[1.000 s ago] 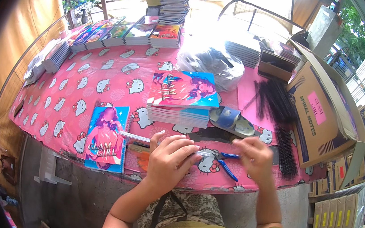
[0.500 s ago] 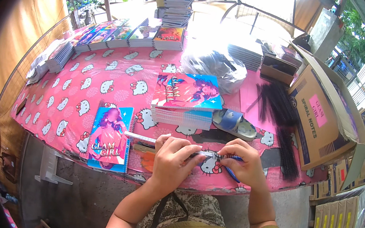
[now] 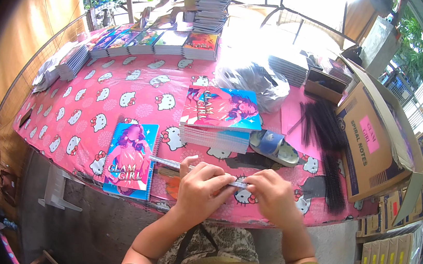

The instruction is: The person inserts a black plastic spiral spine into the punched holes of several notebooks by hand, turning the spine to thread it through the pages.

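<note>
From my distant post I see the left hand (image 3: 205, 184) curled, fingers nearly closed over a slim pad of pages (image 3: 167, 162), held edge-on above the near side of the pink table (image 3: 143, 89); the right hand (image 3: 273, 196) has its fingertips pinched together at the pad's right end, on a black coil (image 3: 306, 193) partly hidden by that hand; at left lies a blue-and-pink notebook (image 3: 130, 160); beyond, a notebook stack (image 3: 219, 114) beside a blue slipper (image 3: 274, 146); at right, bundled black spirals (image 3: 324, 125) near an open carton (image 3: 367, 160).
</note>
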### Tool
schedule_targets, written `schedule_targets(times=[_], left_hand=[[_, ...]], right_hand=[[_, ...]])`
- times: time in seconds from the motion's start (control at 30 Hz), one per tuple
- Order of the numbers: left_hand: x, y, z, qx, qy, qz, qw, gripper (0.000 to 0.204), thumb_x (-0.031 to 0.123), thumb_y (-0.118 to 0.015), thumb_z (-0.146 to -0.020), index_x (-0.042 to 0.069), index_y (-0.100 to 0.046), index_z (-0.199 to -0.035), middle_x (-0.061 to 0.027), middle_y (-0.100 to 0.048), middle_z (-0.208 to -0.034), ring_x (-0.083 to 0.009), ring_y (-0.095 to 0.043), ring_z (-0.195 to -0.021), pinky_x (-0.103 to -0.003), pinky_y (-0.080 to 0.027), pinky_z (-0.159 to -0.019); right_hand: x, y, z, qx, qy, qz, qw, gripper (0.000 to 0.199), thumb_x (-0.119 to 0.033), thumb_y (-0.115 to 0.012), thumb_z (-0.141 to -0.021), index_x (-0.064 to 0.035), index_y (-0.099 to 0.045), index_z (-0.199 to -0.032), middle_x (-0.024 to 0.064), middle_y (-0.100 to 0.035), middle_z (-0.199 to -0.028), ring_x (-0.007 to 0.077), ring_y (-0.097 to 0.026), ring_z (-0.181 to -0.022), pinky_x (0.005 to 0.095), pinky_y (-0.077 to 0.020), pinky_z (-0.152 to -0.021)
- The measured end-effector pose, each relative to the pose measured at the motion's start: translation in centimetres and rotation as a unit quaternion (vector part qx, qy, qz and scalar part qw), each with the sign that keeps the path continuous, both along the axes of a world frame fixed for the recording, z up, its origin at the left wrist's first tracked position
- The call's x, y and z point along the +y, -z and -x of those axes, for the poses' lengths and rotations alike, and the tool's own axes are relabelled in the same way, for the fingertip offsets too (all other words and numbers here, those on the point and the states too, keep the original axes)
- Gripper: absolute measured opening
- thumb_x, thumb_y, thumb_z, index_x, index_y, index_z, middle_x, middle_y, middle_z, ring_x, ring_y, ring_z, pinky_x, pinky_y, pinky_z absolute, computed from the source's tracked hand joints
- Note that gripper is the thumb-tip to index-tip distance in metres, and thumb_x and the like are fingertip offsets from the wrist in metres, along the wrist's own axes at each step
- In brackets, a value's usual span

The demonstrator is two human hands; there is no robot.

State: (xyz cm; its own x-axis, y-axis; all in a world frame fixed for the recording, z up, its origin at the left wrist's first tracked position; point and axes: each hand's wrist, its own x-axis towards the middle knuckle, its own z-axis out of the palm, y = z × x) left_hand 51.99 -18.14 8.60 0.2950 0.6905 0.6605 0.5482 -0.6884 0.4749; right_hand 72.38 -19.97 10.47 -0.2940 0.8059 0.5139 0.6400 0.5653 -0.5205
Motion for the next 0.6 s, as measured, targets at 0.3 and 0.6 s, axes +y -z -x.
schedule_targets(times=[0.3, 0.6], left_hand=[[0.1, -0.4, -0.2, -0.028, 0.007, 0.006, 1.0, 0.025, 0.026, -0.081, -0.071, 0.011, -0.069, -0.087, 0.0015, -0.065, -0.08, -0.0173, -0.06, -0.083, -0.042, -0.034, -0.096], [0.6, 0.6, 0.4, -0.02, 0.01, 0.0, 1.0, 0.024, 0.026, -0.082, -0.067, 0.012, -0.067, -0.079, 0.0004, -0.064, -0.077, -0.0189, -0.061, -0.081, -0.042, -0.035, -0.096]], right_hand=[[7.2, 9.5, -11.7, -0.279, 0.237, 0.093, 0.926, 0.034, -0.027, -0.071, -0.08, -0.0035, -0.058, -0.102, 0.0175, -0.066, -0.096, 0.036, -0.064, -0.087, 0.0458, -0.0524, -0.076], [6.0, 6.5, -8.0, 0.288, -0.091, 0.134, 0.944, 0.03, -0.01, -0.072, -0.079, 0.0005, -0.062, -0.105, 0.0117, -0.067, -0.095, 0.0169, -0.063, -0.089, 0.0342, -0.0528, -0.081]])
